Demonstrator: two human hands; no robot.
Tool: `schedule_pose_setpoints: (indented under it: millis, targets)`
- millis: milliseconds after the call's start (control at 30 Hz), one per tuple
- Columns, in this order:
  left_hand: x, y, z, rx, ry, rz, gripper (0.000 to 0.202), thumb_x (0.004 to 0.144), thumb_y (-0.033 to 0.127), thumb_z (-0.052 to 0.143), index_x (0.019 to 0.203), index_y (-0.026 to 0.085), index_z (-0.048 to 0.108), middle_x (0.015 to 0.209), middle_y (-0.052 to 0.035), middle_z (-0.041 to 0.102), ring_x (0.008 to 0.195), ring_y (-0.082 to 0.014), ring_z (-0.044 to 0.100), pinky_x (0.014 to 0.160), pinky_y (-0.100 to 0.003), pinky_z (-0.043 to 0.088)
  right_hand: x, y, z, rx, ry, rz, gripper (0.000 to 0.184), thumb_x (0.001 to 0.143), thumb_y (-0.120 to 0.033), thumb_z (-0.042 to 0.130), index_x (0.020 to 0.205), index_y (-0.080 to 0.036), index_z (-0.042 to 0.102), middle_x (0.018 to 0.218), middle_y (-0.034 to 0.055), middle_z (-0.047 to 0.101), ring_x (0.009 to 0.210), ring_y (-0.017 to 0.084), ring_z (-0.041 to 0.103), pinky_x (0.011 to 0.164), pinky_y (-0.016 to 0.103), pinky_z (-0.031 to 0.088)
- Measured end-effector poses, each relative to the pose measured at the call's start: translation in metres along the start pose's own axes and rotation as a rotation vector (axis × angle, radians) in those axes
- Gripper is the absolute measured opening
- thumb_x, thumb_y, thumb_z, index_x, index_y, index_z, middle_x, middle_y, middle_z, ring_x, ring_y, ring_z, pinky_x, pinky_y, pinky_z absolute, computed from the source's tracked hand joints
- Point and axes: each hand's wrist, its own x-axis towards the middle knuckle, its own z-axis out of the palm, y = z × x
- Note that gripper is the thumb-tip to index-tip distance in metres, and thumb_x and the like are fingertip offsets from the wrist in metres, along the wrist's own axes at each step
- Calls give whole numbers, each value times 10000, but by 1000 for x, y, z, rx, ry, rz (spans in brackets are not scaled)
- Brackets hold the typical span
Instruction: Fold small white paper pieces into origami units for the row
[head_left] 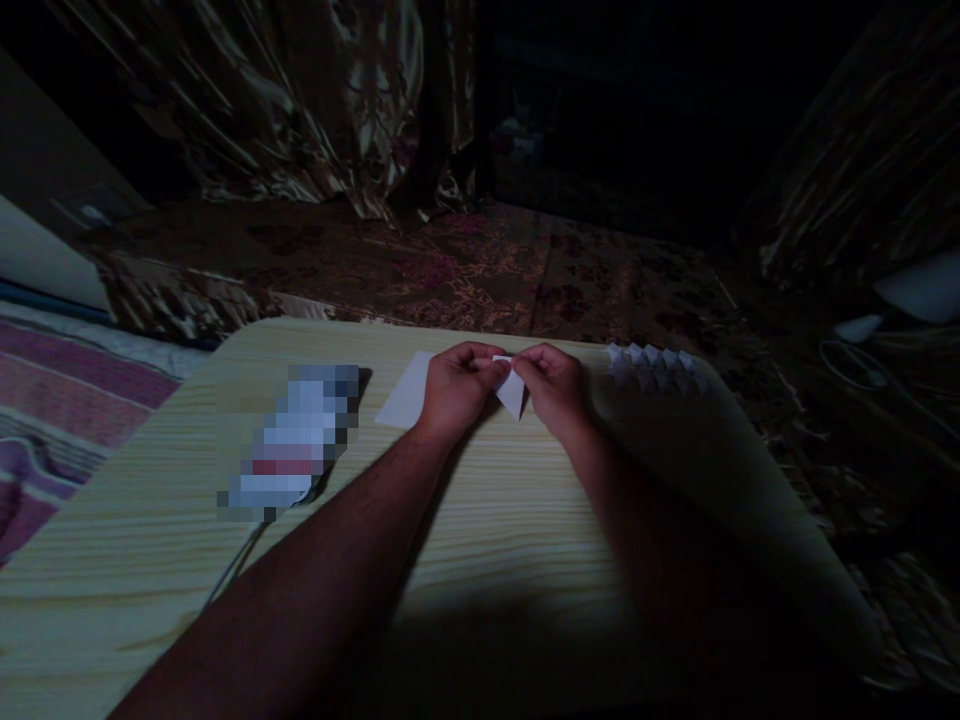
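Observation:
A small folded piece of white paper [511,393] is pinched between both hands above the far half of the wooden table [495,520]. My left hand [459,390] grips its left side with thumb and fingers. On its right side my right hand [553,378] holds it the same way. The lower part of the paper comes to a point that hangs between the hands. Beside and partly behind my left hand lies a flat white sheet of paper [405,395].
Small folded paper pieces [656,370] stand in rows at the table's far right. A lit, blurred-out device [292,430] with a cable [229,570] lies on the left. Behind the table is a patterned cloth-covered ledge [450,265] below a curtain [360,100].

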Motion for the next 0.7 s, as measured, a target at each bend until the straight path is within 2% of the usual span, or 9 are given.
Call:
schedule_pose_setpoints:
  millis: [100,300,533,700]
  targets:
    - [1,-2,-2,-7,-30,5,252,640,330,761,779,132,689,651,-29,660,557,-116,561,547,-233,435,0,0,-1,-8,-9,-24,169,716,-337,635,709,-170,617,634,-2,624,589,128,561,541,234,426]
    - [2,-3,-4,-52,-18,15,190,623,288,765,684,133,672,646,-29,668,565,-115,562,562,-234,435,-1,1,-2,1,-34,-59,156,724,-330,636,708,-176,615,615,-11,605,570,122,540,530,234,410]
    - [2,-2,-4,-132,-43,-21,152,596,238,762,657,129,674,677,-44,692,591,-128,588,597,-253,452,-2,1,-3,-20,-36,-53,148,715,-329,636,712,-182,616,621,-10,607,578,127,537,549,246,417]
    - [3,-3,-4,-128,-41,16,149,621,256,750,647,135,667,644,-23,670,569,-111,551,574,-239,425,0,3,-3,24,-47,-53,154,705,-328,647,703,-176,618,618,-11,607,575,124,535,547,245,406]
